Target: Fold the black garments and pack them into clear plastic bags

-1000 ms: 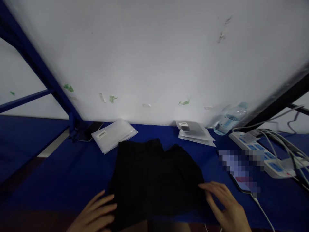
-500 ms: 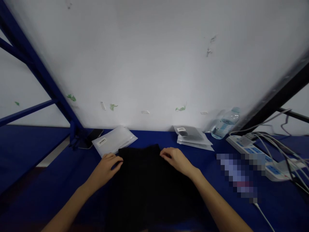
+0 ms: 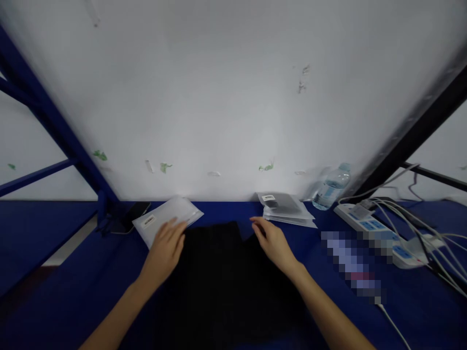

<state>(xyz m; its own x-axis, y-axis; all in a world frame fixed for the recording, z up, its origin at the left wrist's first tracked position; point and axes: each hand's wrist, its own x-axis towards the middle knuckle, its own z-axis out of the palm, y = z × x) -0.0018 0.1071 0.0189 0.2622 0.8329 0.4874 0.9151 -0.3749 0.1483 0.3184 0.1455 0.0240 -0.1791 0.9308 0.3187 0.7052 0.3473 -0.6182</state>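
A black cloth garment (image 3: 222, 282), its exact kind too dark to make out, lies spread on the blue table in front of me. My left hand (image 3: 165, 250) rests at the garment's upper left edge with fingers stretched out, overlapping a translucent bag with a white label (image 3: 173, 211). At the upper right side of the cloth, my right hand (image 3: 273, 241) has its fingers bent and the thumb apart from them, with no cloth visible between them. A dip shows in the cloth's top edge beside this hand.
Stacked translucent bags (image 3: 286, 209) lie by the wall behind my right hand. Further right are a water bottle (image 3: 331, 187), a power strip (image 3: 375, 233) with tangled cables, and a pixelated item (image 3: 350, 265). A dark phone (image 3: 136, 211) lies near the blue frame (image 3: 82, 160) at left.
My left hand's fingers have straightened from a curled pose at the garment's edge. My right hand has come away from the top corner of the cloth. The view has shifted slightly.
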